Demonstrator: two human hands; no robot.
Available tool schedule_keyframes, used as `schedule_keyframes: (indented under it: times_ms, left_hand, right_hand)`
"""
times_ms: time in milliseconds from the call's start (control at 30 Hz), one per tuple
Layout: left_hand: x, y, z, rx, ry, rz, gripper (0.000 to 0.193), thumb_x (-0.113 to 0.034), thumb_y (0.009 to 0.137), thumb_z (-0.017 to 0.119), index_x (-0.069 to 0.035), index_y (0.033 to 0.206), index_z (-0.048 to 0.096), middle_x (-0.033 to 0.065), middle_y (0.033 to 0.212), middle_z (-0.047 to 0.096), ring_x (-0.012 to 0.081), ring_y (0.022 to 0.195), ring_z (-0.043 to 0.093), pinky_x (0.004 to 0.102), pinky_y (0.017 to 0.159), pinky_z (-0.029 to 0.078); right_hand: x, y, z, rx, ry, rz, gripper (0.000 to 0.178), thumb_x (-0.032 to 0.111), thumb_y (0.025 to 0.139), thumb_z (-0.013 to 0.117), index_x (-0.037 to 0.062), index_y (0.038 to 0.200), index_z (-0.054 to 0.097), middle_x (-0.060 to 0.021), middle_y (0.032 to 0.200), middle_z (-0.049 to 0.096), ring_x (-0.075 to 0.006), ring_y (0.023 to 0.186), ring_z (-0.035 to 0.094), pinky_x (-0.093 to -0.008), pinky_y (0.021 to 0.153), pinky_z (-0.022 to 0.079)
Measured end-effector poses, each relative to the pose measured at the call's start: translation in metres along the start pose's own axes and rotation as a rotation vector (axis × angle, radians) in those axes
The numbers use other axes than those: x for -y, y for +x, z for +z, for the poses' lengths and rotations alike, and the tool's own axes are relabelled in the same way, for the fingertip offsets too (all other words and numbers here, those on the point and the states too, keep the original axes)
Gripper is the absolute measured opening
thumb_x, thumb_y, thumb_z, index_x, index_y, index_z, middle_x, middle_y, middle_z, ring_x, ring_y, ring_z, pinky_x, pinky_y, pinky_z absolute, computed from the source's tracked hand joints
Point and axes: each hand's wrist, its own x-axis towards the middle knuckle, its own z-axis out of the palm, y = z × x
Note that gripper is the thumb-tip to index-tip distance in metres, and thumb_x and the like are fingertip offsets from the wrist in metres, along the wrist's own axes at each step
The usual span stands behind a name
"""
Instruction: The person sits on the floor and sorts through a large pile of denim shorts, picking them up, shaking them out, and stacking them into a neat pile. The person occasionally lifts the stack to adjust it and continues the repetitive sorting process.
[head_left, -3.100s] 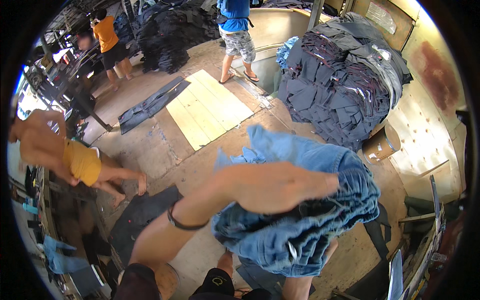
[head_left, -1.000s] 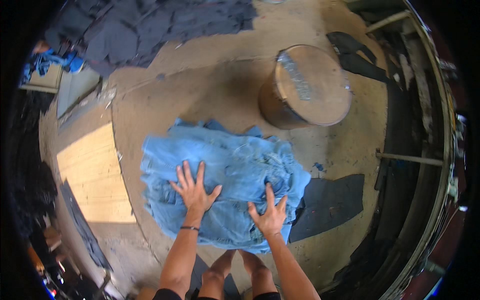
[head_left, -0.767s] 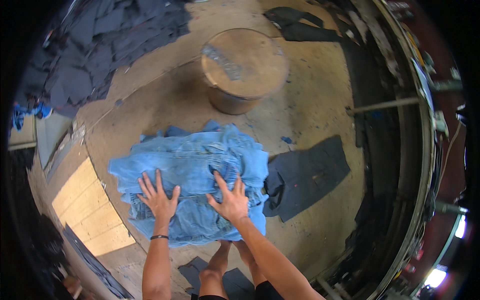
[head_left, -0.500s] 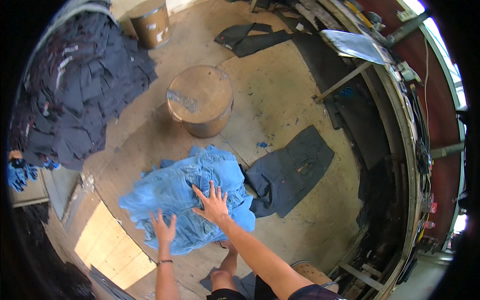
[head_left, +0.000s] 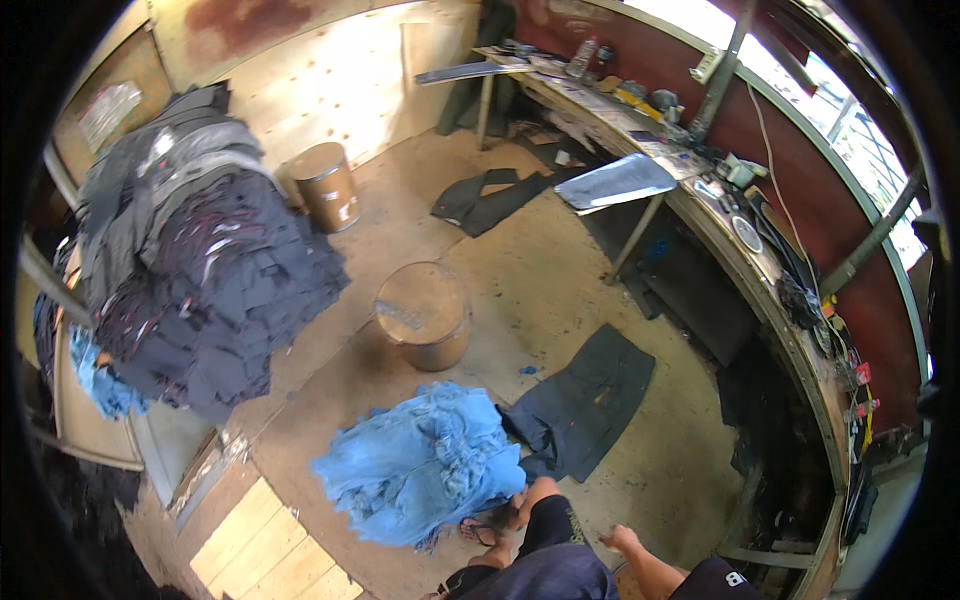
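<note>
A heap of blue denim garments (head_left: 425, 460) lies rumpled on the floor in front of my legs. Beside it on the right, a pair of dark trousers (head_left: 600, 395) is spread out, one end next to the heap. My right hand (head_left: 622, 541) is low on the right, off the denim and above the partly hidden top of a brown drum (head_left: 626, 580). Its fingers look loosely curled, and nothing shows in them. My left hand is out of the picture. My bent knees and a sandalled foot (head_left: 482, 530) are close to the heap's near edge.
A brown drum (head_left: 428, 345) stands just beyond the denim, and another drum (head_left: 326, 190) is farther back. Dark garments form a large mound (head_left: 220, 280) at left. A cluttered workbench (head_left: 735, 235) curves along the right. Dark cloth (head_left: 490, 200) lies on the far floor.
Both hands have come off the denim heap; my right hand is now drawn back to the lower right, and my left has left the picture. The view has tilted up, showing more wall and bench.
</note>
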Motion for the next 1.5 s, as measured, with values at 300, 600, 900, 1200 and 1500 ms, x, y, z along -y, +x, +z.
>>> schedule_keyframes:
  times_ms: [300, 600, 900, 1200, 1500]
  left_hand:
    - [0.002, 0.003, -0.054, -0.527, -0.475, -0.029, 0.054, -0.044, 0.090, 0.074, 0.004, 0.114, 0.071, 0.0281, 0.115, 0.072, 0.0359, 0.114, 0.069, 0.0421, 0.095, 0.052]
    - [-0.064, -0.010, -0.094, -0.267, -0.243, -0.001, 0.054, -0.047, 0.091, 0.073, 0.000, 0.118, 0.071, 0.0276, 0.114, 0.070, 0.0417, 0.119, 0.063, 0.0454, 0.104, 0.049]
    - [-0.158, 0.021, -0.163, -0.319, 0.024, 0.201, 0.056, -0.051, 0.088, 0.076, -0.003, 0.116, 0.073, 0.0246, 0.124, 0.068, 0.0392, 0.120, 0.062, 0.0455, 0.104, 0.049]
    - [-0.163, 0.084, -0.288, -0.277, 0.061, 0.572, 0.065, -0.055, 0.085, 0.078, -0.005, 0.125, 0.068, 0.0325, 0.139, 0.056, 0.0453, 0.138, 0.046, 0.0484, 0.116, 0.037]
    - [0.021, 0.153, -0.454, -0.032, 0.287, 0.390, 0.067, -0.056, 0.084, 0.077, 0.000, 0.121, 0.070, 0.0321, 0.130, 0.061, 0.0444, 0.128, 0.054, 0.0460, 0.111, 0.043]
  right_hand:
    - [0.028, 0.005, -0.008, -0.119, 0.163, -0.225, 0.059, 0.047, 0.085, 0.076, 0.0058, 0.127, 0.069, -0.0267, 0.117, 0.072, -0.0415, 0.116, 0.067, -0.0451, 0.099, 0.054]
    - [0.151, 0.015, -0.040, -0.430, 0.504, -0.554, 0.035, 0.028, 0.089, 0.067, 0.0037, 0.113, 0.072, -0.0267, 0.102, 0.073, -0.0461, 0.100, 0.070, -0.0524, 0.088, 0.057]
    - [0.198, -0.021, 0.009, -0.130, 0.362, -0.561, 0.050, 0.049, 0.090, 0.071, 0.0075, 0.117, 0.074, -0.0206, 0.105, 0.076, -0.0394, 0.106, 0.071, -0.0491, 0.093, 0.056]
    - [0.307, -0.052, 0.113, -0.439, 0.610, -0.426, 0.062, 0.051, 0.085, 0.077, -0.0039, 0.114, 0.071, -0.0297, 0.121, 0.067, -0.0436, 0.117, 0.063, -0.0496, 0.093, 0.054]
    - [0.407, -0.214, 0.243, -0.527, 0.719, -0.153, 0.060, 0.049, 0.087, 0.076, -0.0019, 0.119, 0.071, -0.0306, 0.115, 0.068, -0.0467, 0.111, 0.063, -0.0510, 0.098, 0.050]
